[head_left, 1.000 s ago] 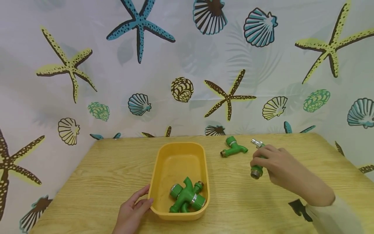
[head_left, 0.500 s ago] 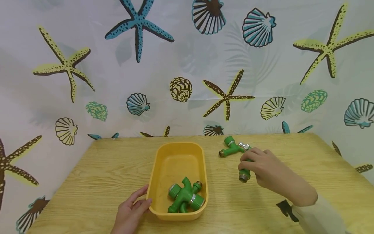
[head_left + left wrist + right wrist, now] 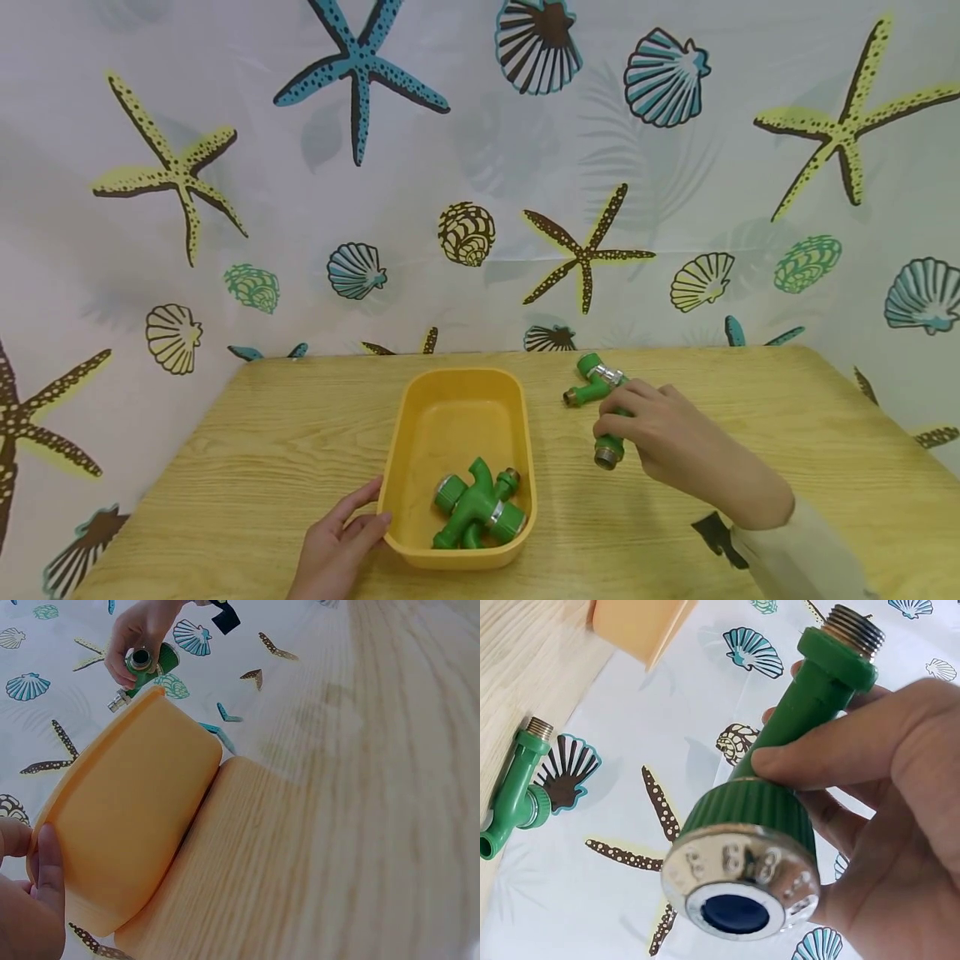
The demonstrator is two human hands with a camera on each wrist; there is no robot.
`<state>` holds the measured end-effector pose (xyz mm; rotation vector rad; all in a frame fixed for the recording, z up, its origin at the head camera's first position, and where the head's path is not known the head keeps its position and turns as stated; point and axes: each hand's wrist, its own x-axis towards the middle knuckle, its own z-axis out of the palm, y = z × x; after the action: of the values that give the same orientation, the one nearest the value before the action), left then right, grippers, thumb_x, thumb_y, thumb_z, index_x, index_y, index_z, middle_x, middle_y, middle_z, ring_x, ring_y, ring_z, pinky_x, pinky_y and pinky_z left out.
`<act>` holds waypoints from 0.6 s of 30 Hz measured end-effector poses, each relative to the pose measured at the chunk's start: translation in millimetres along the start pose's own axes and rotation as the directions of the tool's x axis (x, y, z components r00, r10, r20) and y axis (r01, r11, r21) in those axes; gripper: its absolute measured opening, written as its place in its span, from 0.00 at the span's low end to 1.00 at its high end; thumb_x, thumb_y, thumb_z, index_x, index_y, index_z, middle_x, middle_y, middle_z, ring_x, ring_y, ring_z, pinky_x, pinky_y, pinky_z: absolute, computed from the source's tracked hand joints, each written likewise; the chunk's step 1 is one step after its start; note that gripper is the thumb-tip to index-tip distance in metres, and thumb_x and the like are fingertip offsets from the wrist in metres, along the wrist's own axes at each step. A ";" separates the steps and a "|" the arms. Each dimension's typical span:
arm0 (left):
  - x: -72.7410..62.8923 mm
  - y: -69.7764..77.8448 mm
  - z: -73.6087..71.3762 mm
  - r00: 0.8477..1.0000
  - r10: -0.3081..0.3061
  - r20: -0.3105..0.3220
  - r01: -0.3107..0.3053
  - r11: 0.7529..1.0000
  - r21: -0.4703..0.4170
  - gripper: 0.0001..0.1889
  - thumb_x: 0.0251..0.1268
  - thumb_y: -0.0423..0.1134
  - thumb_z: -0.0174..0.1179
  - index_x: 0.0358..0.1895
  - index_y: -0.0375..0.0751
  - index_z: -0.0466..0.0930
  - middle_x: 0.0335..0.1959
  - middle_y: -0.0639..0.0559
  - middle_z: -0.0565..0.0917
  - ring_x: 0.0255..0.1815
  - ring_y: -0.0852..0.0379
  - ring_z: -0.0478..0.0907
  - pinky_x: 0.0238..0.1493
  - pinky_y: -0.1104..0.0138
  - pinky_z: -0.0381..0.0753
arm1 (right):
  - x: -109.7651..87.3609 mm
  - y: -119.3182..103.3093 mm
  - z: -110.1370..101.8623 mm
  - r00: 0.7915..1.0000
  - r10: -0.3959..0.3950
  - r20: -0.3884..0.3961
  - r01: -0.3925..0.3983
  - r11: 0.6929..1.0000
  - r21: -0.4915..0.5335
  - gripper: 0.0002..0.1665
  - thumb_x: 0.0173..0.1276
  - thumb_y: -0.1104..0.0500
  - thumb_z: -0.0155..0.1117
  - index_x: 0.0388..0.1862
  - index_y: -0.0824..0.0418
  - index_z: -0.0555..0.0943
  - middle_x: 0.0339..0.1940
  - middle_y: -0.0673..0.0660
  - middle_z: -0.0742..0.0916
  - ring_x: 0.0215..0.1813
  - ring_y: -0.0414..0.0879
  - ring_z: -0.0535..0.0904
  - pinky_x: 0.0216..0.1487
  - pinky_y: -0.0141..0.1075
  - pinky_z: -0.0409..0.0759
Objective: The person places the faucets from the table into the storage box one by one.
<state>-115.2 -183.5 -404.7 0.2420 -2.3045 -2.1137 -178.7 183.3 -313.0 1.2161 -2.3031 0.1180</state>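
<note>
My right hand (image 3: 660, 425) grips a green plastic tap (image 3: 799, 712) above the table, right of the yellow tray (image 3: 406, 417). The tap's threaded metal end (image 3: 853, 630) points toward me in the head view, and a ribbed green knob with a chrome cap (image 3: 739, 881) fills the front of the right wrist view. My left hand (image 3: 337, 533) pinches the tray's near left rim, thumb on the edge. Inside the tray's near half, green taps (image 3: 480, 504) lie crossed over each other. Behind the held tap, another green tap (image 3: 588, 392) lies on the table, partly covered in the head view.
The wooden table (image 3: 285, 433) extends on both sides of the tray. A white cloth (image 3: 420, 192) printed with starfish and shells hangs behind and beside it. A light sleeve (image 3: 795, 550) with a dark strap end covers my right forearm.
My right hand has carried the tap leftward, toward the tray, and it now overlaps the tap lying on the table. My left hand has stayed on the tray's rim.
</note>
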 end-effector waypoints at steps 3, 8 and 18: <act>0.0 0.1 -0.4 1.000 -0.007 -0.001 0.007 1.000 0.008 0.28 0.65 0.33 0.62 0.67 0.30 0.68 0.59 0.40 0.73 0.42 0.59 0.81 0.41 0.71 0.80 | 2.3 -1.3 1.3 1.000 0.003 0.003 -0.003 1.000 -0.002 0.31 0.39 0.84 0.68 0.33 0.51 0.82 0.38 0.48 0.82 0.42 0.46 0.77 0.26 0.38 0.71; 1.5 -0.3 -1.1 1.000 -0.019 -0.012 0.019 1.000 0.019 0.28 0.65 0.34 0.63 0.67 0.30 0.68 0.59 0.40 0.73 0.42 0.59 0.81 0.41 0.71 0.80 | 6.4 -2.8 3.0 1.000 -0.005 -0.008 0.005 1.000 0.005 0.31 0.39 0.84 0.68 0.33 0.51 0.83 0.39 0.49 0.82 0.42 0.47 0.77 0.26 0.37 0.71; 3.9 -2.7 -0.1 1.000 -0.028 -0.012 0.028 0.999 -0.021 0.28 0.65 0.33 0.63 0.67 0.29 0.67 0.59 0.40 0.73 0.43 0.57 0.81 0.42 0.70 0.80 | 27.0 -11.3 8.1 0.999 -0.034 0.010 0.034 0.999 0.022 0.29 0.43 0.84 0.67 0.35 0.52 0.83 0.40 0.51 0.82 0.44 0.49 0.77 0.28 0.38 0.71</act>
<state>-118.7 -184.3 -407.7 0.2881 -2.2846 -2.1421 -185.5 154.1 -308.6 1.2684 -2.2945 0.1248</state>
